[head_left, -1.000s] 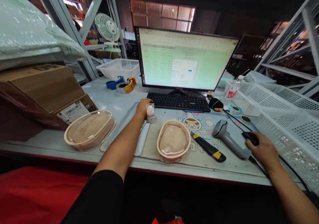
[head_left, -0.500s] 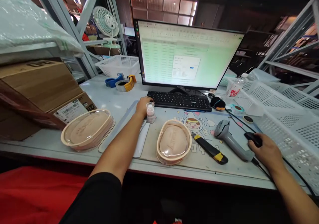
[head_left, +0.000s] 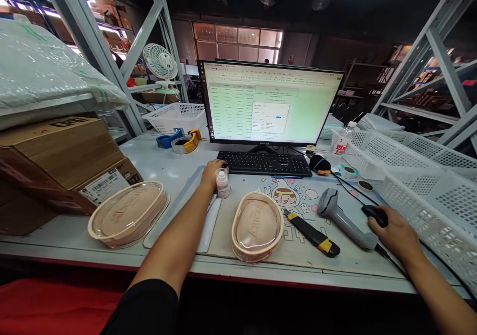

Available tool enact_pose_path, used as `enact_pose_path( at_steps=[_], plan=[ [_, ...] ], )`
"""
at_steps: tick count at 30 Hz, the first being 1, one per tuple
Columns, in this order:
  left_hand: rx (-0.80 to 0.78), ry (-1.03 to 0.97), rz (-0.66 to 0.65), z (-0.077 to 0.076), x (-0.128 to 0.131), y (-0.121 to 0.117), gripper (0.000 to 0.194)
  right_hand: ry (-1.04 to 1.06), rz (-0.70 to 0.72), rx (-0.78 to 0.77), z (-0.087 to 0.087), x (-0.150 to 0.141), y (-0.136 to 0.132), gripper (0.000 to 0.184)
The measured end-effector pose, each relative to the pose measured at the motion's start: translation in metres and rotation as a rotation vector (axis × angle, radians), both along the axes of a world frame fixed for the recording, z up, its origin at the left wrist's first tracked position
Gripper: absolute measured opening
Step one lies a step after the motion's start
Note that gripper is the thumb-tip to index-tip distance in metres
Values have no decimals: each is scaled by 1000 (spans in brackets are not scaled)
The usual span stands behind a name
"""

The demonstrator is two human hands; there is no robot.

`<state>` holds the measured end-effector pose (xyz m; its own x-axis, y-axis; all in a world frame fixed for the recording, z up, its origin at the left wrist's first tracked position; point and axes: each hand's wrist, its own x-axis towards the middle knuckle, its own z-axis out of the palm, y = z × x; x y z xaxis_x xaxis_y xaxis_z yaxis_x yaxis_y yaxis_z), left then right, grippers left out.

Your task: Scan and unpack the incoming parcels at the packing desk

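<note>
My left hand (head_left: 211, 173) rests at the left end of the black keyboard (head_left: 266, 163), fingers curled onto its corner keys, right behind a small white bottle (head_left: 222, 183). Over at the right, my right hand (head_left: 395, 233) lies cupped on a black computer mouse (head_left: 374, 214). A monitor (head_left: 270, 104) behind the keyboard shows a green spreadsheet with a dialog box. Between my arms lies an oval clear-lidded box (head_left: 257, 225) holding a pinkish item. A grey barcode scanner (head_left: 343, 218) and a black-and-yellow utility knife (head_left: 311, 232) lie to its right.
A second oval box (head_left: 128, 213) sits left, beside a cardboard carton (head_left: 61, 158). White plastic baskets (head_left: 413, 176) line the right side; another basket (head_left: 175, 115), tape dispensers (head_left: 181, 140) and a fan (head_left: 161, 64) stand at the back left. A plastic bottle (head_left: 342, 139) stands right of the monitor.
My head has tilted up, so the desk sits lower in view and more ceiling shows. Both hands stay where they were, on keyboard and mouse.
</note>
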<state>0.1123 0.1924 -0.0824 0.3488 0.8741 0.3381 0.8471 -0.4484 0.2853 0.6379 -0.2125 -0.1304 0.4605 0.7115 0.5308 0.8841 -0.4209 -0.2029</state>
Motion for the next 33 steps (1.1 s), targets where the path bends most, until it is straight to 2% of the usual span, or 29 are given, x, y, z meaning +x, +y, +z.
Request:
enact_pose_path(
  at_steps=[5, 12, 21, 33],
  plan=[
    [1, 10, -18, -3, 3, -4, 52, 27, -47, -38, 1, -2, 0, 55],
    [-18, 29, -24, -11, 9, -6, 65, -16, 11, -11, -2, 2, -1, 50],
    [-57, 55, -47, -16, 13, -5, 71, -60, 86, 33, 0, 0, -1, 45],
    [-71, 61, -58, -15, 11, -5, 66, -25, 39, 4, -4, 4, -1, 48]
  ],
)
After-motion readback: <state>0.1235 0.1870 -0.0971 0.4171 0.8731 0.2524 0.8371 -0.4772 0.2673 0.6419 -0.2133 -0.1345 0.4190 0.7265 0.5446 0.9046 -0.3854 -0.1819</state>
